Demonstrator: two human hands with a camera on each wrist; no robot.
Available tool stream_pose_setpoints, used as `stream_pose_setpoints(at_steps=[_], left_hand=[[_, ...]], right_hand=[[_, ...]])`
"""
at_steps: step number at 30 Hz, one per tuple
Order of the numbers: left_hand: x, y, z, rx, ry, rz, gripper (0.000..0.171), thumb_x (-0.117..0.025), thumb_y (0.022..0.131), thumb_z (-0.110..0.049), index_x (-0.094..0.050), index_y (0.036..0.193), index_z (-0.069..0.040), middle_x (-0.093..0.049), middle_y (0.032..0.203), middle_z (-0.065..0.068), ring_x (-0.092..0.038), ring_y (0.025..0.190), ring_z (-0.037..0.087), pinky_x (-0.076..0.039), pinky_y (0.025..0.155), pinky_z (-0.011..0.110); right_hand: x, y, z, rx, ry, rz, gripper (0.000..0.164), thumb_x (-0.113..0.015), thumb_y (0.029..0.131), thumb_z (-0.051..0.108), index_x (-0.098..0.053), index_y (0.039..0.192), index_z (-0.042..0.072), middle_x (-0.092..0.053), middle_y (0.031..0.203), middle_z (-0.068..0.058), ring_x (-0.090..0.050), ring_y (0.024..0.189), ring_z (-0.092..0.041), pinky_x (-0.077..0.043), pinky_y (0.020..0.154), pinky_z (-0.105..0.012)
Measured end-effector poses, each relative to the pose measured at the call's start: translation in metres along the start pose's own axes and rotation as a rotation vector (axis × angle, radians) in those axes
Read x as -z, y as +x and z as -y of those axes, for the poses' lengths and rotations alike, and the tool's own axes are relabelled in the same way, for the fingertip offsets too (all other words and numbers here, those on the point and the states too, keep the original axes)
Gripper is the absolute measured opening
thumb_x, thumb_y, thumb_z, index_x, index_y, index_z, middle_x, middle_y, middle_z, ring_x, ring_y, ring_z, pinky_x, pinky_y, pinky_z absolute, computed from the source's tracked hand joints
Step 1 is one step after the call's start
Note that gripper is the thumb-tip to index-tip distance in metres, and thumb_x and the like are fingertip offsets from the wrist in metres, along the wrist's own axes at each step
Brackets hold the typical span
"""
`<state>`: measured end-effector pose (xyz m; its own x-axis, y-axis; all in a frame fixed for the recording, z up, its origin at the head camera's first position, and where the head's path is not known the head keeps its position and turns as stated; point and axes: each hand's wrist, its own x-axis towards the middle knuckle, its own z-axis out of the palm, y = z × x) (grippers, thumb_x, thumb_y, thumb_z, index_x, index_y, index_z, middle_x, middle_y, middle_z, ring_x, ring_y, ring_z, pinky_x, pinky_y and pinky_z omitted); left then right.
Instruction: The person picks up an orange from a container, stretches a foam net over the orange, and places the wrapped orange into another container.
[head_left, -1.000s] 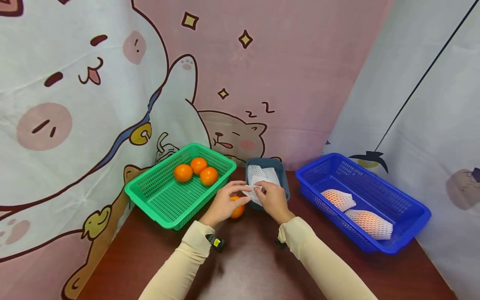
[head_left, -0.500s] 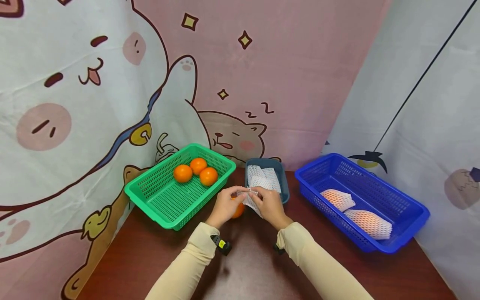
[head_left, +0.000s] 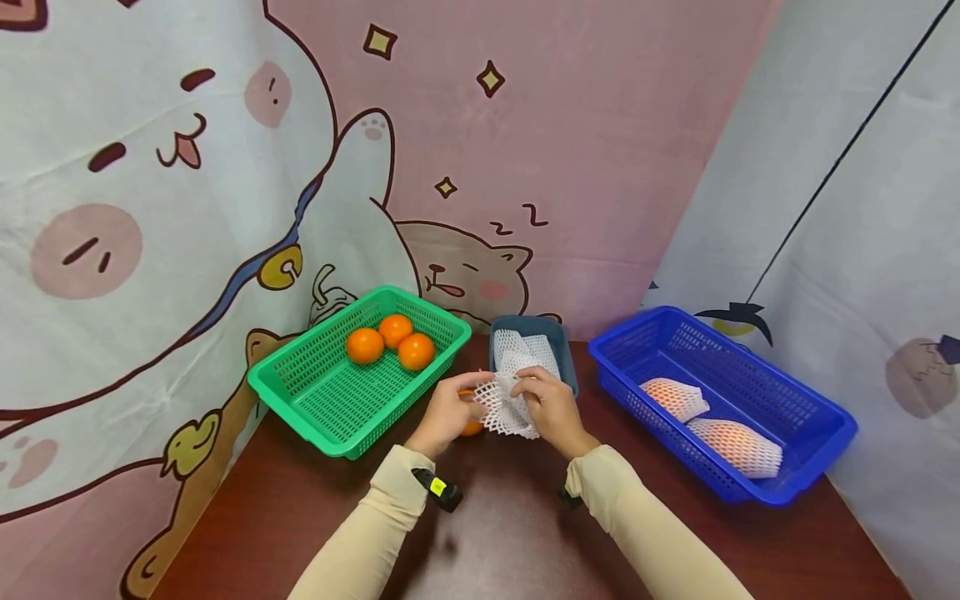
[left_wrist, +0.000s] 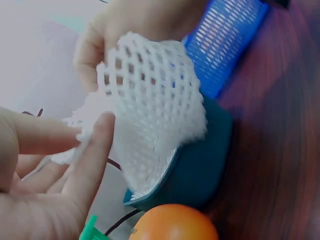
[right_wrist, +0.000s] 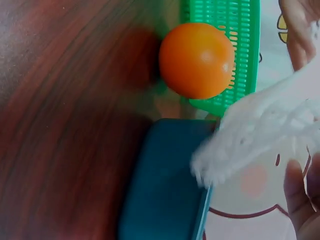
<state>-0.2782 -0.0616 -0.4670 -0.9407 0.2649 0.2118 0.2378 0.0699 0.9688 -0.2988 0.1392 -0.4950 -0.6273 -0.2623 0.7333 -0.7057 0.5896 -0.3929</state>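
My left hand (head_left: 446, 414) pinches a white foam fruit net (left_wrist: 155, 95) between thumb and fingers, seen close in the left wrist view. The net hangs spread, its mesh end toward the front. My right hand (head_left: 555, 410) is just right of the net; in the right wrist view its fingertips (right_wrist: 294, 187) are slightly apart from the netting. An orange (right_wrist: 197, 60) rests on the table below my left hand, partly hidden by it in the head view. Behind my hands, a small dark teal bin (head_left: 558, 342) holds more foam nets (head_left: 513, 346).
At the left stands a green basket (head_left: 322, 408) with several oranges (head_left: 364, 346). To the right is a blue basket (head_left: 795, 417) holding two oranges in foam nets (head_left: 738, 447). The brown table (head_left: 495, 533) reaches toward me; a printed cloth (head_left: 585, 167) hangs behind.
Both hands brought the net forward from over the bin and pinched its end together. Now the net is spread wider, and the right fingers have come away from it.
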Motion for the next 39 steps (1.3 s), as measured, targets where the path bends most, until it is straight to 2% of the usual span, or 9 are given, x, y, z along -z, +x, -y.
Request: stream_pose_setpoints(at_steps=[5,9,12,16,20,26,32,35,39], left_hand=[[-0.001,0.004,0.017,0.016,-0.204,0.044,0.054,-0.061,0.077,0.018,-0.06,0.128,0.005,-0.056,0.129,0.022,-0.057,0.074,0.017,-0.05,0.063,0.023],[-0.004,0.002,0.019,0.034,-0.379,0.062,0.053,-0.058,0.08,0.017,-0.055,0.133,0.006,-0.053,0.133,0.021,-0.057,0.075,0.014,-0.05,0.064,0.021],[-0.007,0.002,0.019,0.057,-0.471,0.05,0.052,-0.055,0.083,0.017,-0.053,0.134,0.006,-0.051,0.134,0.019,-0.057,0.073,0.013,-0.05,0.064,0.02],[-0.01,0.002,0.021,0.066,-0.531,0.023,0.053,-0.055,0.082,0.02,-0.051,0.134,0.008,-0.047,0.137,0.018,-0.059,0.078,0.014,-0.052,0.067,0.02],[-0.011,0.001,0.023,0.054,-0.536,0.003,0.054,-0.056,0.082,0.02,-0.051,0.134,0.009,-0.048,0.137,0.018,-0.057,0.079,0.016,-0.052,0.066,0.02],[-0.005,0.001,0.028,-0.004,-0.397,-0.004,0.049,-0.064,0.084,0.012,-0.053,0.132,0.008,-0.054,0.129,0.025,-0.061,0.097,0.03,-0.054,0.077,0.028],[0.005,0.004,0.043,-0.095,-0.052,-0.145,0.041,-0.069,0.081,0.01,-0.064,0.121,0.001,-0.061,0.121,0.019,-0.054,0.112,0.042,-0.046,0.094,0.05],[0.009,0.004,0.052,-0.094,0.145,-0.208,0.043,-0.074,0.077,0.007,-0.068,0.117,-0.007,-0.06,0.12,0.014,-0.052,0.115,0.039,-0.04,0.099,0.053],[0.012,0.003,0.066,-0.035,0.302,-0.2,0.053,-0.08,0.073,0.001,-0.064,0.123,-0.009,-0.054,0.128,0.016,-0.049,0.119,0.037,-0.037,0.101,0.053]], right_hand=[[0.005,-0.006,-0.004,-0.164,0.251,0.125,0.021,-0.067,0.087,0.001,-0.074,0.104,0.012,-0.067,0.116,-0.003,-0.059,0.112,-0.024,-0.047,0.092,-0.044],[0.009,-0.009,-0.001,-0.297,0.571,0.258,0.04,-0.063,0.092,0.003,-0.058,0.131,0.006,-0.056,0.134,-0.01,-0.046,0.126,-0.031,-0.037,0.103,-0.05],[0.012,-0.01,0.004,-0.364,0.736,0.334,0.052,-0.058,0.093,-0.002,-0.044,0.143,0.001,-0.044,0.144,-0.016,-0.041,0.128,-0.032,-0.04,0.101,-0.042],[0.015,-0.008,0.009,-0.445,0.835,0.406,0.062,-0.057,0.091,-0.005,-0.033,0.148,-0.001,-0.034,0.148,-0.02,-0.046,0.119,-0.023,-0.047,0.092,-0.028],[0.012,-0.009,0.009,-0.448,0.799,0.415,0.067,-0.063,0.087,-0.006,-0.034,0.147,-0.003,-0.038,0.143,-0.023,-0.051,0.11,-0.022,-0.049,0.087,-0.026],[0.008,-0.016,0.001,-0.393,0.544,0.328,0.062,-0.076,0.082,0.003,-0.051,0.138,0.003,-0.053,0.135,-0.016,-0.049,0.115,-0.027,-0.042,0.095,-0.029],[0.007,-0.024,-0.008,-0.432,0.384,0.338,0.063,-0.081,0.079,0.015,-0.055,0.136,0.011,-0.055,0.135,-0.01,-0.047,0.124,-0.028,-0.032,0.106,-0.048],[0.006,-0.027,-0.01,-0.442,0.375,0.355,0.063,-0.081,0.079,0.015,-0.055,0.136,0.011,-0.054,0.137,-0.01,-0.046,0.126,-0.03,-0.03,0.107,-0.053],[0.003,-0.031,-0.012,-0.448,0.353,0.364,0.065,-0.081,0.078,0.015,-0.054,0.137,0.011,-0.054,0.137,-0.011,-0.046,0.126,-0.03,-0.031,0.106,-0.053]])
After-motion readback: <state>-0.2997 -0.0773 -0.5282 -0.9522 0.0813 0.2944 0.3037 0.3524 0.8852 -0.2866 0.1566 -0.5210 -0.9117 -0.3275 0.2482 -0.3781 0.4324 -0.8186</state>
